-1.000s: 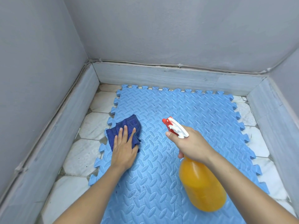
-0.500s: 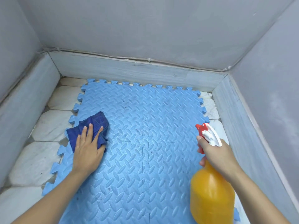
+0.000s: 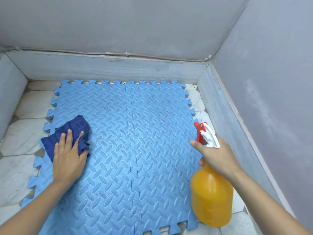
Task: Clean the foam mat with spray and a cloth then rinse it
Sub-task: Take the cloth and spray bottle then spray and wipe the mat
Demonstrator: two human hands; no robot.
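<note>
Left hand and right hand: bare, no gloves, rings or watch. Both forearms uncovered. No sleeves in view.

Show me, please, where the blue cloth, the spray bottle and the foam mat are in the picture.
blue cloth point(image 3: 74, 128), head view, on its bunched upper fold above the fingers.
spray bottle point(image 3: 211, 199), head view, on its orange body.
foam mat point(image 3: 152, 116), head view, on bare textured surface near the centre seam.

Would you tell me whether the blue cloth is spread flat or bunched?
Bunched: the blue cloth lies crumpled in folds under the left hand.
</note>
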